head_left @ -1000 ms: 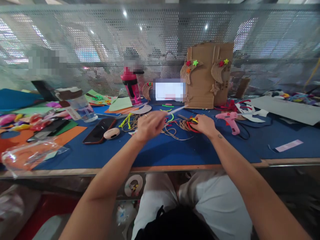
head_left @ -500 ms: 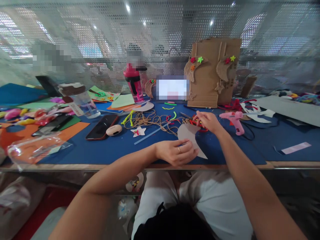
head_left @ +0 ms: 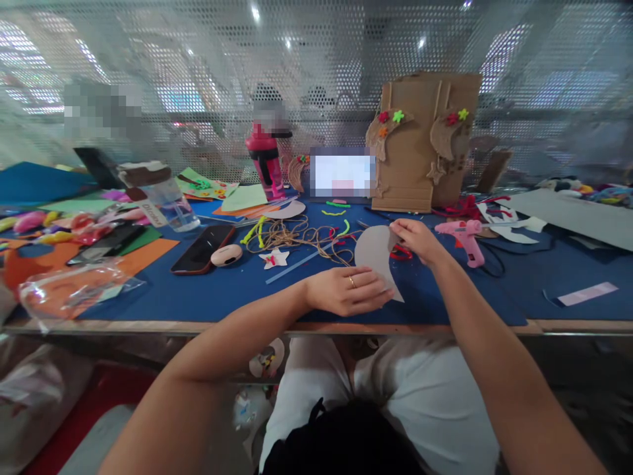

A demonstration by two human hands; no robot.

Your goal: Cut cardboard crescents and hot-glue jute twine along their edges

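A curved piece of grey card (head_left: 374, 257) stands tilted on the blue table mat, its tip pointing down to the right. My right hand (head_left: 418, 241) pinches its top edge between fingers and thumb. My left hand (head_left: 349, 290) lies across its lower part, fingers on the card. Red-handled scissors (head_left: 401, 252) show partly under my right hand, their blades hidden. A tangle of jute twine (head_left: 297, 236) lies to the left of the card, beside a small star cutout (head_left: 273, 258) and a clear glue stick (head_left: 301, 262).
A pink glue gun (head_left: 462, 237) lies right of my right hand. At the back stands a cardboard panel (head_left: 420, 142) with leaf shapes. A phone (head_left: 202, 249), a round case (head_left: 226, 254), a water bottle (head_left: 168, 204) and coloured paper sheets fill the left side.
My left hand has let go of the clear stick, which now lies on the mat, and has come down onto the card. My right hand has moved from the scissors to the card's top edge.
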